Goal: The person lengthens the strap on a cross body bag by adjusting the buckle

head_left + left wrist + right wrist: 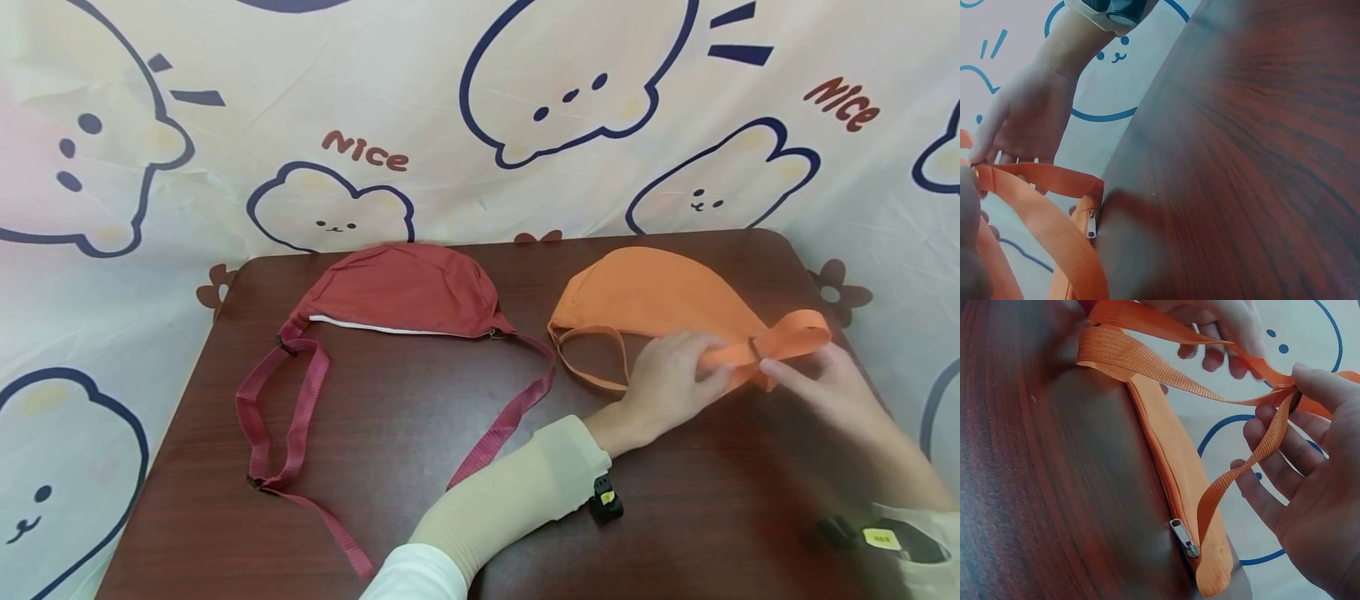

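Note:
An orange waist bag (652, 287) lies at the right of the table, its strap raised over its right end. My left hand (671, 379) pinches the orange strap (798, 323) between thumb and fingers. To its right, my right hand (832, 387) pinches the strap at a small dark slider (754, 348), where the webbing loops back. In the right wrist view, the right thumb and forefinger press the gathered strap, with the other fingers half curled below. A silver zipper pull (1184, 537) hangs near one end of the bag.
A dark red waist bag (405, 292) lies at the left, its maroon strap (255, 417) looped toward the front of the brown table (375, 383). A second orange strap loop (600, 379) lies beside my left hand. Behind stands a patterned cloth (450, 200).

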{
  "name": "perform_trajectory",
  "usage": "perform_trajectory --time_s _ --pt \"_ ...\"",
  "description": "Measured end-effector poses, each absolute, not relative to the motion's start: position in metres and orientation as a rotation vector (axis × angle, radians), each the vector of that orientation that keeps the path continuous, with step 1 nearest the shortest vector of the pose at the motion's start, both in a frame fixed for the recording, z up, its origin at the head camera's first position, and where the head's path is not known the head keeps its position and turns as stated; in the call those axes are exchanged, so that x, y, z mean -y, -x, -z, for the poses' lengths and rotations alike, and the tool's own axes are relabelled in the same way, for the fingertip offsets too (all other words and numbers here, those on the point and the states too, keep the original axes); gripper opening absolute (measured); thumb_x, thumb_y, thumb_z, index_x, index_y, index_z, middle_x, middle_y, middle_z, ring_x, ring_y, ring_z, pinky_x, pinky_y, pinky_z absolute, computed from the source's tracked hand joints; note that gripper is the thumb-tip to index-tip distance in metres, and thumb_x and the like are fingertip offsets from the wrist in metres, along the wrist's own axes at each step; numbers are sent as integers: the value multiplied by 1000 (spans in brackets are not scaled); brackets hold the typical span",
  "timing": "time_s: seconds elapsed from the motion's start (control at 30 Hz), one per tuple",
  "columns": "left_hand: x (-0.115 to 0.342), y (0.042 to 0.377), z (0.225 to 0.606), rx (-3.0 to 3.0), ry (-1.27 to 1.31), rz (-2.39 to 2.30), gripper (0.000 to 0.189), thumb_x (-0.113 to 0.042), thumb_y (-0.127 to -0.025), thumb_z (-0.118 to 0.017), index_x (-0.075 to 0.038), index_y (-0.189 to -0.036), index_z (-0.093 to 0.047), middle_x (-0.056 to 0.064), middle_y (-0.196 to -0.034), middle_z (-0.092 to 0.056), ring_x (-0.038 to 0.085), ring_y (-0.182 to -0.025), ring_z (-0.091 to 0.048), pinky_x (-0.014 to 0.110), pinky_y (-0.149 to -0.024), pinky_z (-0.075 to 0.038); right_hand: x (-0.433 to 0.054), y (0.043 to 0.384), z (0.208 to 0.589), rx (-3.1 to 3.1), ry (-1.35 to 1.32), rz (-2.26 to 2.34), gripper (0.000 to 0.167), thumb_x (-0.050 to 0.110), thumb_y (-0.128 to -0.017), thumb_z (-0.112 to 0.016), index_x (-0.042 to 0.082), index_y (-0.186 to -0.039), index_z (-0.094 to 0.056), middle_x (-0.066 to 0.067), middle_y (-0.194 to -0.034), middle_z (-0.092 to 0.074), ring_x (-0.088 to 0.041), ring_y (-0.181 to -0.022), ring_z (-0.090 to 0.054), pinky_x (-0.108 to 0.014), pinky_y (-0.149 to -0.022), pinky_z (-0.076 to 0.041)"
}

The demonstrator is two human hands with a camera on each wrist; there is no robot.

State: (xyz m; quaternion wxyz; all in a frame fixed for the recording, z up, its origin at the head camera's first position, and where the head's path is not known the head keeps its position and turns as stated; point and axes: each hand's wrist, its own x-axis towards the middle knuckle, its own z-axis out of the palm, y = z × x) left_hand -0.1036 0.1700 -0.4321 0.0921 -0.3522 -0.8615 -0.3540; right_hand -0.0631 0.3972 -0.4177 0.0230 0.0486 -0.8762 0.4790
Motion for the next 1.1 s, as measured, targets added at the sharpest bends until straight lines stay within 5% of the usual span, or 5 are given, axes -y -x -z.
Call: perform_trajectory --time_s 0.13,0.4,0.73,1.1 --pt "-170 103 431 2556 1057 1086 34 -38 -100 -65 -18 -127 -69 -9 -121 -70 0 -111 -61 11 -94 -41 -394 64 422 2729 -199 -1418 35 -4 -92 -70 5 -126 -63 18 -100 -68 -1 -87 -61 -10 -78 -46" --pt "-169 105 432 2503 1062 1085 33 -37 -100 -66 -18 -127 -70 -8 -119 -71 0 -109 -62 8 -90 -41 -393 66 420 2697 -206 -1504 40 -6 -98 -59 2 -137 -52 13 -113 -63 -3 -97 -59 -10 -84 -44" --pt "-170 103 430 2616 1083 1076 44 -41 -101 -63 -19 -139 -63 -8 -133 -66 1 -122 -57 12 -101 -39 -392 65 420 2783 -227 -1361 33 0 -92 -73 2 -123 -63 8 -95 -68 -5 -84 -60 -11 -76 -45" --pt "-169 104 429 2610 1069 1106 42 -40 -100 -65 -18 -135 -66 -8 -129 -68 0 -118 -60 10 -98 -40 -392 68 418 2794 -239 -1342 40 2 -89 -77 6 -126 -63 5 -100 -67 -6 -86 -60 -12 -76 -48"
